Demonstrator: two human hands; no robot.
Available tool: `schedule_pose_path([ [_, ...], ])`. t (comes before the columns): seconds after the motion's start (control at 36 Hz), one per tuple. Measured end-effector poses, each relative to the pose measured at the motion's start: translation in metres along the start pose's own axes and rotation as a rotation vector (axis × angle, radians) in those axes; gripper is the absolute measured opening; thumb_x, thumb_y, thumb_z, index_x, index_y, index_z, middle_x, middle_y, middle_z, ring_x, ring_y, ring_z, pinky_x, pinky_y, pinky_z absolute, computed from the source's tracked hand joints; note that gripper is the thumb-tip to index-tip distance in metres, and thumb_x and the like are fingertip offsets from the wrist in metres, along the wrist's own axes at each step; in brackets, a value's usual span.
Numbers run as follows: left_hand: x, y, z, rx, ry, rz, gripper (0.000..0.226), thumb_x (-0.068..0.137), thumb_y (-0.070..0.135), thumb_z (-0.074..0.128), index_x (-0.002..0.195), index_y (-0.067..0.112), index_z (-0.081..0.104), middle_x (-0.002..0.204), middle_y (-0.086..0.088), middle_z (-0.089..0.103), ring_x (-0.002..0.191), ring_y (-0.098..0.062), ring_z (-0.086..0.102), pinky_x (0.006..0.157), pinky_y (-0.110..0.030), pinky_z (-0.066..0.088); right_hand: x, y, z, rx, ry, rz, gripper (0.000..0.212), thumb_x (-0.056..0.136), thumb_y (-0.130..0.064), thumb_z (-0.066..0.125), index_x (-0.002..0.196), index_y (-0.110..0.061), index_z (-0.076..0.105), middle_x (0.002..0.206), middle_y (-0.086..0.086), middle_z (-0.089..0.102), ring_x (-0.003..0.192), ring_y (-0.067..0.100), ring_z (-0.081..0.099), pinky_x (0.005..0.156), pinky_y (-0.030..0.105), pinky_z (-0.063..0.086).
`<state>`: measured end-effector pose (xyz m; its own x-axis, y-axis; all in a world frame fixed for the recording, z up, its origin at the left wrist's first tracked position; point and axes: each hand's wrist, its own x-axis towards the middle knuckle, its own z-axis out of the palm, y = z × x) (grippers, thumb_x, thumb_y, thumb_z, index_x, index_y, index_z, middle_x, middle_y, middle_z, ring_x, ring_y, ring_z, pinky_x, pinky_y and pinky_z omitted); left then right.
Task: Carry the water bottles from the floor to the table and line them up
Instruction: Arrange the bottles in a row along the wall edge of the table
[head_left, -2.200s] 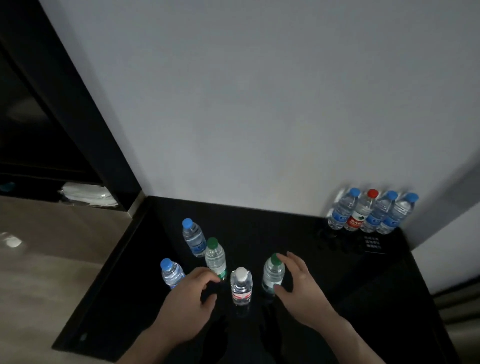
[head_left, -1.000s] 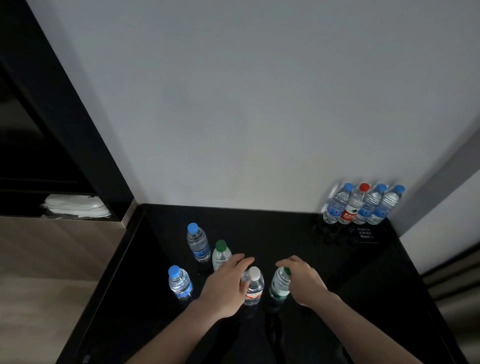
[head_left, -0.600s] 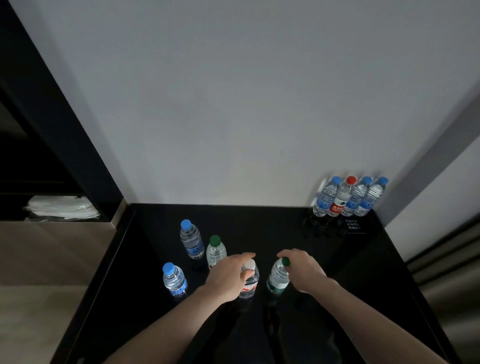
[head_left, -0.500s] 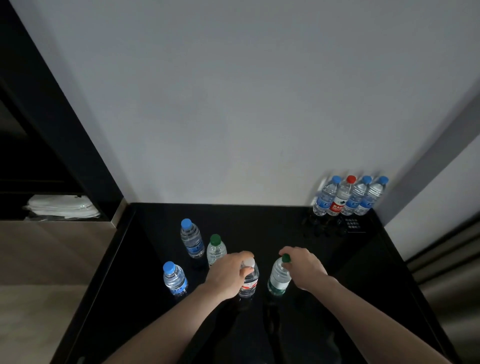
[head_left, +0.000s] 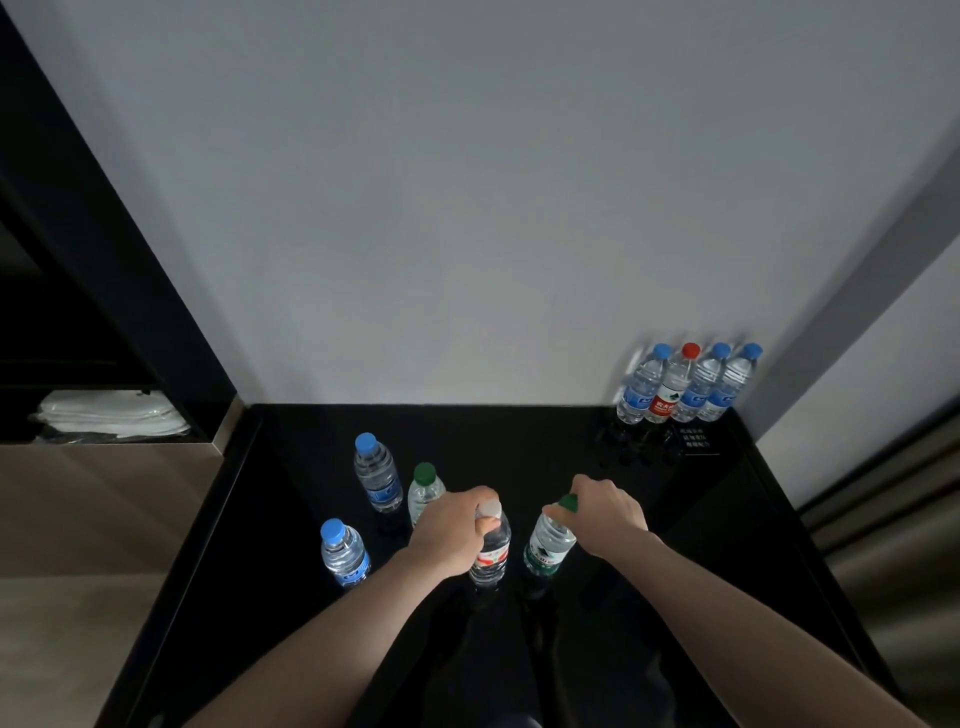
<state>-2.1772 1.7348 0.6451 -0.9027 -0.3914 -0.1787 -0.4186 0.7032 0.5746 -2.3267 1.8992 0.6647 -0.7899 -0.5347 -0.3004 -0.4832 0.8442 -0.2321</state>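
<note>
My left hand (head_left: 449, 530) grips the neck of a white-capped bottle with a red label (head_left: 489, 553). My right hand (head_left: 602, 514) grips the neck of a green-capped bottle with a green label (head_left: 548, 545), which tilts to the right. Both bottles are near the front of the black table (head_left: 519, 436). Left of my hands stand a green-capped bottle (head_left: 425, 491), a blue-capped bottle (head_left: 376, 473) and another blue-capped bottle (head_left: 343, 553). A row of several bottles (head_left: 685, 387), one red-capped, stands against the wall at the back right corner.
A small black card with white print (head_left: 697, 439) lies in front of the row. A grey wall closes the table's back edge. A dark cabinet (head_left: 104, 291) with folded white cloth (head_left: 109, 418) is on the left. The wooden floor (head_left: 78, 519) lies below left.
Both hands have closed on the necks of the white-capped and green-capped bottles. The green-capped bottle under my right hand now leans to the right.
</note>
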Motion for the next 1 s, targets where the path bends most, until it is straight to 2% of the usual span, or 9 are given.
schedule_pose_path([
  [0.17,0.008,-0.002,-0.006,-0.021,-0.018,-0.034,0.025,0.103,0.029,0.05,0.127,0.034,0.055,0.108,0.0,0.067,0.095,-0.017,0.065,0.079,-0.036,0.056,0.001,0.007,0.0,0.003,-0.032,-0.033,0.029,0.085,-0.052,0.067,0.1,-0.028,0.057,0.083,-0.008,0.06,0.074,0.012,0.06,0.059,0.026,0.044],
  [0.31,0.017,0.002,-0.009,-0.032,-0.028,-0.053,0.019,0.102,0.027,0.052,0.119,0.032,0.057,0.097,0.005,0.068,0.09,-0.015,0.066,0.078,-0.041,0.059,0.0,0.011,0.006,0.044,-0.015,-0.058,0.026,0.087,-0.049,0.067,0.104,-0.032,0.058,0.082,-0.01,0.061,0.074,0.012,0.06,0.059,0.026,0.045],
  [0.42,0.024,0.009,-0.008,0.019,-0.016,-0.057,0.017,0.1,0.022,0.053,0.113,0.032,0.058,0.082,0.013,0.063,0.084,-0.011,0.065,0.072,-0.036,0.058,0.004,0.016,0.004,0.043,-0.017,-0.082,0.024,0.087,-0.05,0.066,0.1,-0.033,0.056,0.081,-0.01,0.06,0.073,0.011,0.059,0.057,0.026,0.042],
  [0.5,0.03,0.016,-0.005,0.076,-0.018,-0.058,0.023,0.098,0.015,0.053,0.112,0.033,0.057,0.081,0.011,0.063,0.08,-0.013,0.066,0.067,-0.036,0.056,0.009,0.021,-0.001,0.025,-0.031,-0.102,0.024,0.087,-0.051,0.065,0.1,-0.032,0.057,0.085,-0.01,0.061,0.077,0.013,0.06,0.061,0.027,0.043],
  [0.61,0.042,0.021,-0.003,0.112,-0.013,-0.044,0.016,0.099,0.02,0.054,0.109,0.033,0.056,0.078,0.013,0.058,0.074,-0.011,0.063,0.06,-0.03,0.051,0.02,0.031,-0.01,0.011,-0.057,-0.12,0.025,0.089,-0.051,0.064,0.103,-0.032,0.058,0.089,-0.009,0.062,0.08,0.014,0.061,0.065,0.028,0.045],
  [0.67,0.049,0.025,-0.007,0.135,-0.027,-0.03,0.008,0.1,0.025,0.053,0.106,0.027,0.059,0.086,0.009,0.061,0.077,-0.012,0.063,0.066,-0.033,0.052,0.027,0.036,-0.017,-0.003,-0.066,-0.132,0.024,0.089,-0.05,0.063,0.103,-0.031,0.058,0.089,-0.009,0.062,0.079,0.012,0.061,0.065,0.028,0.046],
  [0.75,0.06,0.031,-0.011,0.163,-0.042,-0.03,0.008,0.099,0.025,0.053,0.096,0.023,0.061,0.094,0.004,0.06,0.085,-0.016,0.062,0.078,-0.039,0.056,0.037,0.042,-0.027,-0.011,-0.064,-0.152,0.024,0.09,-0.048,0.062,0.103,-0.03,0.057,0.09,-0.008,0.061,0.079,0.012,0.06,0.067,0.028,0.047],
  [0.86,0.073,0.038,-0.013,0.201,-0.066,-0.044,0.009,0.096,0.019,0.055,0.088,0.024,0.058,0.096,0.004,0.058,0.086,-0.016,0.061,0.078,-0.037,0.056,0.055,0.05,-0.046,-0.007,-0.047,-0.177,0.018,0.091,-0.045,0.06,0.1,-0.03,0.055,0.09,-0.008,0.062,0.08,0.014,0.06,0.068,0.03,0.046],
  [1.0,0.091,0.052,-0.012,0.241,-0.026,-0.024,0.012,0.094,0.013,0.056,0.101,0.021,0.06,0.1,0.005,0.057,0.089,-0.016,0.06,0.081,-0.036,0.055,0.083,0.065,-0.07,-0.014,-0.032,-0.201,0.019,0.091,-0.046,0.06,0.102,-0.031,0.055,0.092,-0.007,0.062,0.081,0.015,0.06,0.066,0.031,0.044],
])
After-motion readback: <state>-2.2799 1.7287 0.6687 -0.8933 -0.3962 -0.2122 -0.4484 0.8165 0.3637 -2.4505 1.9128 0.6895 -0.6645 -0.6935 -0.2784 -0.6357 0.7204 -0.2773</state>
